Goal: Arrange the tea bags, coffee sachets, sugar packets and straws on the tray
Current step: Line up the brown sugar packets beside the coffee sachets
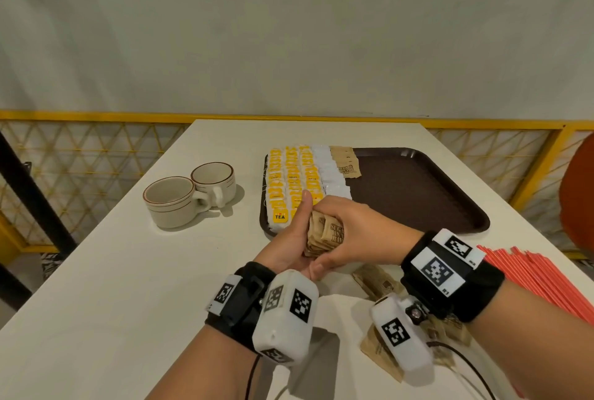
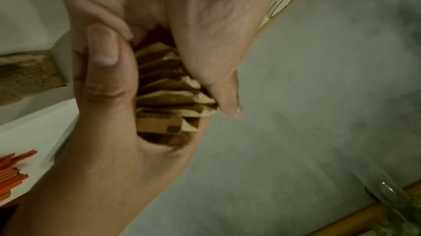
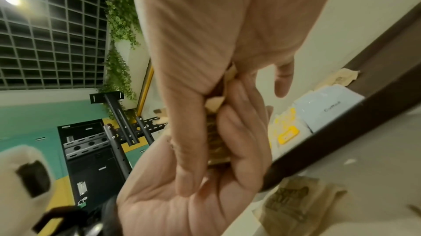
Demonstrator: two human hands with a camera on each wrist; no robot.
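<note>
Now both my left hand (image 1: 291,239) and right hand (image 1: 356,232) squeeze the sugar packets (image 1: 324,235), squaring the stack for the tray (image 1: 418,194).

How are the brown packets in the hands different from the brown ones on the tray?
The stack is bunched together, gripped by the left hand and right hand; the tray packets lie flat in a row. The stack is off the tray. Both are brown paper with dark print.
</note>
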